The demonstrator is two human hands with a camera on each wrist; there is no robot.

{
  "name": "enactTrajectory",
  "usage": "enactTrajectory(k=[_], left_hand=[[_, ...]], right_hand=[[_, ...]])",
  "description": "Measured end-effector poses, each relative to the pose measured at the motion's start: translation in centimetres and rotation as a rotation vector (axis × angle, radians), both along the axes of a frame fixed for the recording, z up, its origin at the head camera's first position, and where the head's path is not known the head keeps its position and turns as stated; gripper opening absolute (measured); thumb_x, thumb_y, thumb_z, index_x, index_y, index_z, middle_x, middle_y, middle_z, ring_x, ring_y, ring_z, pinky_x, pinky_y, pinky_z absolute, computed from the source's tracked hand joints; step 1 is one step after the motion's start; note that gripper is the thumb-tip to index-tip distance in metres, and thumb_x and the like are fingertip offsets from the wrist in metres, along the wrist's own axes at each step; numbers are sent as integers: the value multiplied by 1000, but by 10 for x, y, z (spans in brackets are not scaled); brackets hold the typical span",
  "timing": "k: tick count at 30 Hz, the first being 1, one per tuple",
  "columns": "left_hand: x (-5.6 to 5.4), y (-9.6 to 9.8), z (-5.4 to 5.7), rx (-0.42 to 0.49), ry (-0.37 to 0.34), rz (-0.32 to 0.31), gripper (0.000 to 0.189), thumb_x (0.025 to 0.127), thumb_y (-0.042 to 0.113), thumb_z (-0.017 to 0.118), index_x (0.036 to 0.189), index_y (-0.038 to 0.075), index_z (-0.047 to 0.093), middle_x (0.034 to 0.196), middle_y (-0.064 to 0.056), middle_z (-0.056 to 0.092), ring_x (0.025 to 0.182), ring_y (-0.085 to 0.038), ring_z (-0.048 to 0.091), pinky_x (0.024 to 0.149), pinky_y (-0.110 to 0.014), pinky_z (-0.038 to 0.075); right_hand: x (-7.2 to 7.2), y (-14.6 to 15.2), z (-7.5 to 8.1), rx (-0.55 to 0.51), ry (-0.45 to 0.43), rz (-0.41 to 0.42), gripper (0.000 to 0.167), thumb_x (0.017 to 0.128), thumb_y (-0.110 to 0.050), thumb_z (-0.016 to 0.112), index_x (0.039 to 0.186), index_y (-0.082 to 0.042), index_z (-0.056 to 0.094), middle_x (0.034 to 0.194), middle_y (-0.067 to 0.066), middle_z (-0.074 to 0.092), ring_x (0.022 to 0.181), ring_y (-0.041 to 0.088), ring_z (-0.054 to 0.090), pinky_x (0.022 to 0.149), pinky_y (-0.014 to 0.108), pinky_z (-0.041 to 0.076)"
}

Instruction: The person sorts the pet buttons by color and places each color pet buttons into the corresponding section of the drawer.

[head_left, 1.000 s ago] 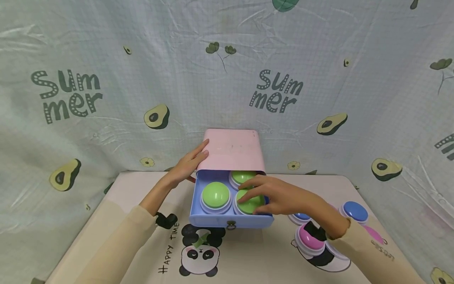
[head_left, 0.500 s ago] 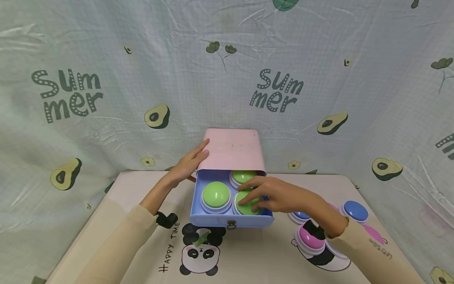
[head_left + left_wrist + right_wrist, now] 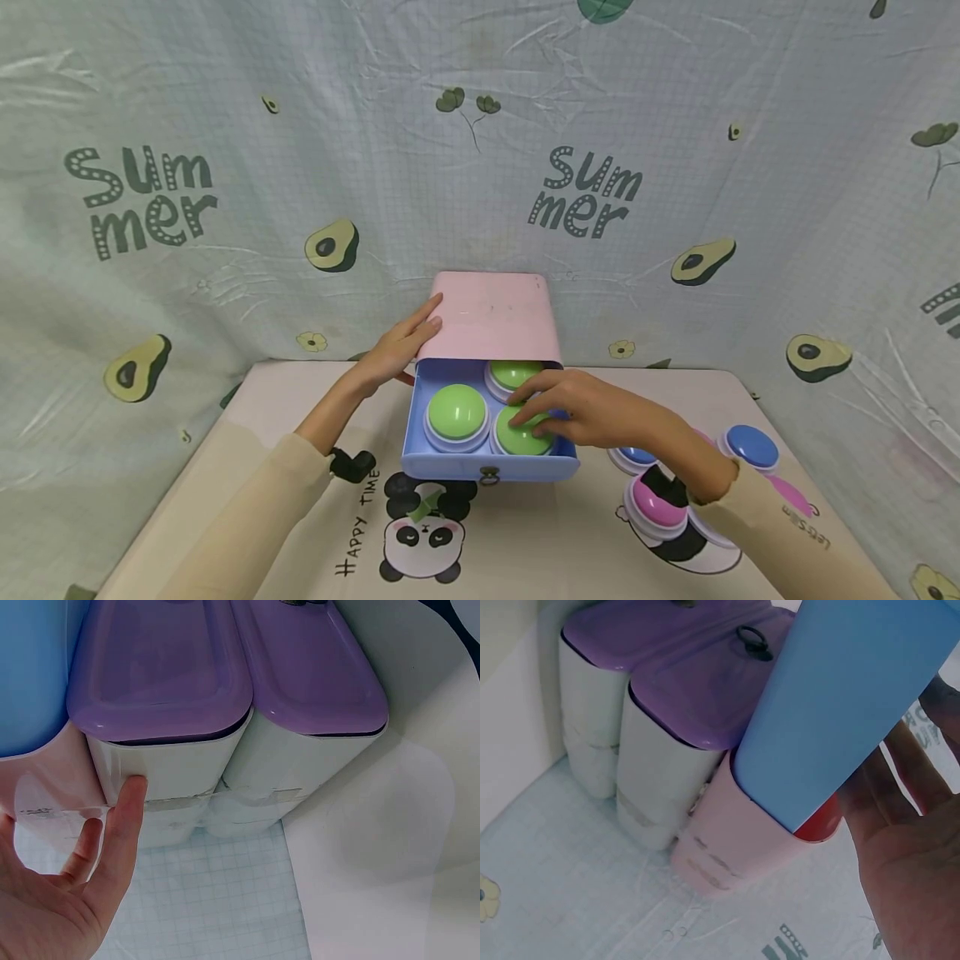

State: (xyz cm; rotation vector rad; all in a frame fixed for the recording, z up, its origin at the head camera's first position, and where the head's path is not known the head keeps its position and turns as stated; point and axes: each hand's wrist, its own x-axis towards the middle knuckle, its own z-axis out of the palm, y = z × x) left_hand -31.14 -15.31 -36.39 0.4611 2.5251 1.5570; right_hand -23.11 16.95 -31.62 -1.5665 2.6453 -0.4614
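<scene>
A pink box (image 3: pixel 491 312) stands with its blue drawer (image 3: pixel 487 467) pulled out towards me. Inside lie three green dome-shaped buttons with white bases: one front left (image 3: pixel 457 412), one front right (image 3: pixel 525 442), one farther back, partly under the box's edge. My left hand (image 3: pixel 390 354) rests on the box's left side, fingers stretched along it. My right hand (image 3: pixel 581 408) reaches over the drawer's right side, its loosely bent fingertips on top of the front-right button. In the right wrist view the drawer hides the fingertips of my right hand (image 3: pixel 911 825).
Below the box, the wrist views show white units with purple drawers (image 3: pixel 161 667). Right of the box lie more buttons, including a blue one (image 3: pixel 752 447) and a pink one (image 3: pixel 656 504), partly behind my right arm. A printed sheet (image 3: pixel 480 183) hangs behind.
The front-right green button has shifted slightly left and towards me. My right thumb has moved inward from the button's right edge, while my left hand stays put.
</scene>
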Motion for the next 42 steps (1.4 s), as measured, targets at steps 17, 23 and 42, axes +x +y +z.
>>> enactTrajectory(k=[17,23,42], left_hand=[[0,1,-1,3,3,-4,62,107,56,41,163,48,17,173,-12,21,137,-52,50,71,-57,64],[1,1,0,4,1,-7,63,107,55,41,164,48,16,173,-14,21,137,-53,50,71,-59,63],[0,1,1,-6,2,7,64,105,60,41,163,49,17,173,-10,21,137,-51,51,70,-54,64]], right_hand=[[48,-6,4,-260,298,72,30,85,-17,86,114,-19,77,109,-6,74,96,7,69,81,19,60],[78,-12,-9,-339,337,66,32,84,-13,86,114,-20,76,98,-8,74,80,0,65,70,7,52],[101,-34,-93,-612,41,-261,10,92,-9,78,100,-13,77,78,-8,75,67,-11,60,58,6,51]])
